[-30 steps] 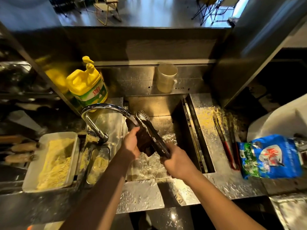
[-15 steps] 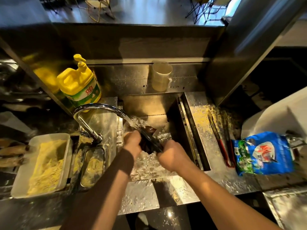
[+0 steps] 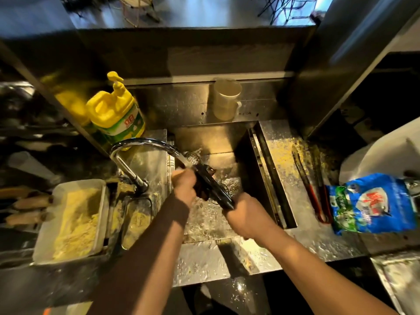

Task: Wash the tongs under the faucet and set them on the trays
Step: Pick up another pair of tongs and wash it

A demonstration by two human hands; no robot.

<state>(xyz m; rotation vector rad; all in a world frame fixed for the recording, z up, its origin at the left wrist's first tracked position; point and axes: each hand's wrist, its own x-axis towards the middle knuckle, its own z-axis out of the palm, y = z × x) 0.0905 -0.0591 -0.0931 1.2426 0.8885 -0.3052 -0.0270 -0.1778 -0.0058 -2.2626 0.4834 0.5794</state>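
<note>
Gripping the near end of the dark tongs [image 3: 211, 187] over the sink [image 3: 229, 137], right hand [image 3: 244, 215] with fingers curled tight round the handle. Angled up and leftward from that fist, far end right under the spout of the chrome faucet [image 3: 136, 153]. Pouring over the upper part of the tongs, a stream of water [image 3: 185, 161], splashing into the basin below. Curled against the tongs midway along, left hand [image 3: 185, 186], fingers wrapped on a dark wet thing pressed to the metal (cloth or sponge, cannot tell which). Both forearms reaching in from the near edge, left one in shadow.

Lying on the wet steel counter [image 3: 281, 153] right of the sink, a second pair of tongs with red handles [image 3: 312, 192], amid scattered yellow crumbs. Just beside those, further right, a blue and green bag [image 3: 375, 203]. Standing behind the faucet on the left, a yellow pump bottle of dish soap [image 3: 116, 112]. Upright on the ledge behind the sink, a pale plastic jug [image 3: 226, 98]. Sitting left of the faucet, a white tray of yellow crumb coating [image 3: 72, 219], and between it and the sink a smaller metal tray [image 3: 136, 219] with a little of the same stuff.
</note>
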